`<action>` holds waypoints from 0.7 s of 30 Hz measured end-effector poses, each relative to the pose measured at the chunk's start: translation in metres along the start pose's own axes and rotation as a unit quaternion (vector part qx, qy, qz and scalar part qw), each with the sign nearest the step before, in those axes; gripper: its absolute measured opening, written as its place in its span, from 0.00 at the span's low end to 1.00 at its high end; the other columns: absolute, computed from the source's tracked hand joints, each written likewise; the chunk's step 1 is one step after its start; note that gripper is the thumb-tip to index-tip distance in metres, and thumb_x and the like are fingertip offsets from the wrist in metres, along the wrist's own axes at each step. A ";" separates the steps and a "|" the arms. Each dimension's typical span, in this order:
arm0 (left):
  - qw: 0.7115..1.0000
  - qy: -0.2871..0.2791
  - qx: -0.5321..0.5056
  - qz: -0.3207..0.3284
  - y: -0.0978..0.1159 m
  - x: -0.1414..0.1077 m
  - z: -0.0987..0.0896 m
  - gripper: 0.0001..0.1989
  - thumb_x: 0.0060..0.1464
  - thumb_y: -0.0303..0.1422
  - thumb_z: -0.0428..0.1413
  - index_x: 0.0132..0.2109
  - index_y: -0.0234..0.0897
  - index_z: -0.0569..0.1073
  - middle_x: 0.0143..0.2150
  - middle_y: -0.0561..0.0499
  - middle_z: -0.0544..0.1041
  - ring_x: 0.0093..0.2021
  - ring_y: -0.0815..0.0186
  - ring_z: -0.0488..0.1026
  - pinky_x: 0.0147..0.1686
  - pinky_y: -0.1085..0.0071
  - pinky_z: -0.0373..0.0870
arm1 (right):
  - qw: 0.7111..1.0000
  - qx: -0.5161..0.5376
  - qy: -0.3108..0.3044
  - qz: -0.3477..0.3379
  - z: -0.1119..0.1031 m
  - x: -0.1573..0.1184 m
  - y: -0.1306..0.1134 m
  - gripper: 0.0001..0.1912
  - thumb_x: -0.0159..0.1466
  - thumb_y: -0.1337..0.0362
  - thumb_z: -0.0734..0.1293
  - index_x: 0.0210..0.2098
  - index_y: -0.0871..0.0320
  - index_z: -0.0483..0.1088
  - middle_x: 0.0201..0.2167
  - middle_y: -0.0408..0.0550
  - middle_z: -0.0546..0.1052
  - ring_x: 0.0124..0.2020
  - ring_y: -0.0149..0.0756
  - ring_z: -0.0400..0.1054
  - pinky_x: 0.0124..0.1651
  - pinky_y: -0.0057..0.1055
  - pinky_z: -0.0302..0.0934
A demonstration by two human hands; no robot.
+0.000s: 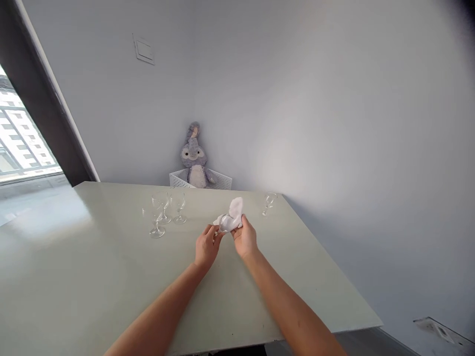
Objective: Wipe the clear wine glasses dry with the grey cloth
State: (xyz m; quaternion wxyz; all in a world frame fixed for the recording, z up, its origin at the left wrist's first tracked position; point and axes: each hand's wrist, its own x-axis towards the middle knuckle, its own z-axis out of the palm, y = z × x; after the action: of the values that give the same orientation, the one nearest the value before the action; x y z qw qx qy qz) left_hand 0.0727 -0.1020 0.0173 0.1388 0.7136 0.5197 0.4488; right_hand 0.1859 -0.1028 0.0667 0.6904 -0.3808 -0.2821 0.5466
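Observation:
Over the middle of the table, my left hand (207,245) is closed on a small stemmed glass (225,222), which lies tilted between both hands. My right hand (245,237) grips a white cloth (236,207) bunched against the glass's bowl. The fingers and cloth hide the glass's stem and foot. To the left of my hands, three clear stemmed glasses (157,231) stand upright, close together. Another stemmed glass (269,200) is on the table beyond my right hand, near the far right corner.
The pale table (111,277) has its right edge beside a grey-white wall (334,123). Past the far edge, a grey plush toy (193,157) sits in a white perforated basket (224,182). A window (22,133) is at the left.

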 end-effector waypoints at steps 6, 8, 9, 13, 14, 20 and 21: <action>0.993 0.047 -0.060 -0.086 0.003 0.000 -0.002 0.09 0.53 0.34 0.46 0.37 0.40 0.69 0.39 0.49 0.67 0.36 0.64 0.67 0.35 0.68 0.64 | 0.991 -0.119 -0.065 -0.014 0.016 -0.031 0.035 0.17 0.59 0.52 0.56 0.40 0.57 0.65 0.38 0.49 0.72 0.40 0.37 0.67 0.36 0.31 0.63; 0.995 0.055 -0.041 -0.079 0.002 0.001 -0.002 0.11 0.53 0.32 0.45 0.38 0.41 0.71 0.45 0.47 0.67 0.42 0.61 0.65 0.41 0.63 0.63 | 0.987 -0.145 -0.069 0.001 0.014 -0.032 0.043 0.18 0.58 0.51 0.57 0.42 0.57 0.64 0.38 0.49 0.73 0.38 0.37 0.67 0.34 0.29 0.62; 0.995 0.052 -0.042 -0.072 0.002 0.001 -0.002 0.12 0.54 0.32 0.45 0.39 0.42 0.72 0.48 0.47 0.67 0.45 0.59 0.63 0.44 0.62 0.61 | 0.986 -0.154 -0.069 0.005 0.012 -0.031 0.045 0.19 0.58 0.51 0.57 0.42 0.57 0.64 0.37 0.49 0.73 0.37 0.37 0.67 0.32 0.29 0.62; 0.989 0.015 -0.120 -0.088 -0.001 0.005 0.000 0.13 0.54 0.37 0.45 0.35 0.41 0.73 0.50 0.49 0.67 0.50 0.59 0.61 0.49 0.59 0.57 | 0.977 -0.204 -0.048 -0.034 0.000 -0.018 0.048 0.16 0.57 0.52 0.59 0.34 0.59 0.65 0.29 0.46 0.72 0.32 0.34 0.65 0.31 0.28 0.60; 0.981 0.004 -0.159 -0.112 -0.001 0.006 0.000 0.12 0.53 0.38 0.46 0.34 0.40 0.73 0.48 0.48 0.68 0.48 0.59 0.63 0.48 0.60 0.58 | 0.973 -0.221 -0.048 -0.045 -0.003 -0.016 0.047 0.15 0.56 0.52 0.60 0.32 0.59 0.65 0.27 0.45 0.71 0.30 0.34 0.64 0.31 0.27 0.59; 0.851 -0.086 -0.462 -0.235 -0.001 0.009 -0.001 0.19 0.48 0.44 0.52 0.45 0.37 0.66 0.34 0.51 0.72 0.33 0.67 0.70 0.32 0.71 0.65 | 0.919 -0.372 -0.070 -0.114 -0.011 -0.018 0.042 0.16 0.59 0.54 0.57 0.33 0.60 0.68 0.23 0.43 0.70 0.25 0.32 0.62 0.28 0.27 0.56; 0.842 -0.078 -0.477 -0.240 -0.001 0.009 -0.001 0.19 0.47 0.44 0.53 0.44 0.37 0.66 0.32 0.52 0.72 0.31 0.69 0.69 0.30 0.73 0.65 | 0.905 -0.397 -0.075 -0.132 -0.010 -0.020 0.042 0.16 0.60 0.56 0.56 0.35 0.60 0.68 0.25 0.44 0.71 0.26 0.33 0.63 0.29 0.28 0.57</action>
State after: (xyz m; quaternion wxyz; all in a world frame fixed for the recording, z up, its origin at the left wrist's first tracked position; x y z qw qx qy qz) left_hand 0.0718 -0.0944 0.0219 0.6056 0.4450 0.3836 0.5367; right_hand 0.1668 -0.1200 0.0267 0.5244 -0.5405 -0.5746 0.3203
